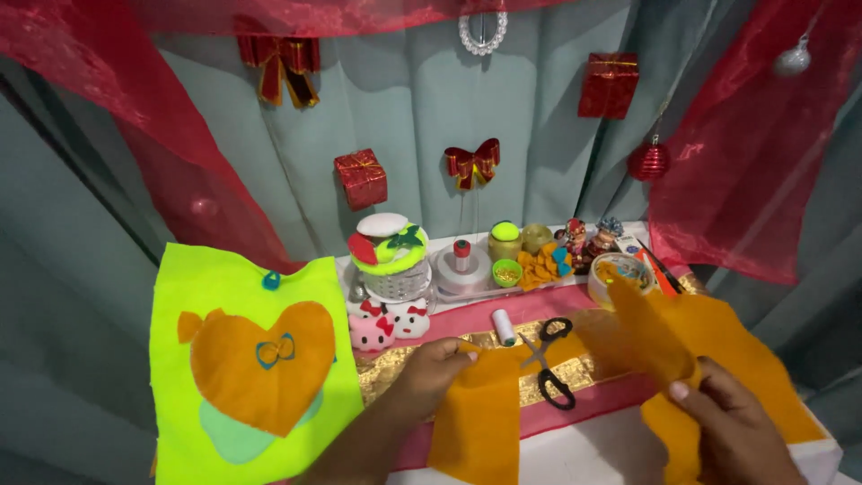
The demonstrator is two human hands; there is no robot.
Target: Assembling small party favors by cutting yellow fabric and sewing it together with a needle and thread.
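Off to the left a bright green cloth [193,296] hangs upright with an orange heart [256,368] stitched on it, facing out so it can be looked at while working. Next along, the left hand [431,373] has its grip pinching the top corner of a narrow orange felt strip [476,418], thumb and fingers pressed together on the edge so the piece drapes down over the front of the counter [584,449] and stays flat.

Just beside that hand, black-handled scissors [549,359] lie on the gold runner, blades pointing away, with a white thread spool [504,328] near them, both within easy reach. Behind stand 2 small pink-bowed toys [388,325], a basket [392,269] and a green cup [507,272], pushed back toward the curtain, I'd judge to leave the front free.

On the right, the right hand [732,431] pinches a fold of the larger orange felt sheet [709,346], lifting it off the counter well apart from the strip.
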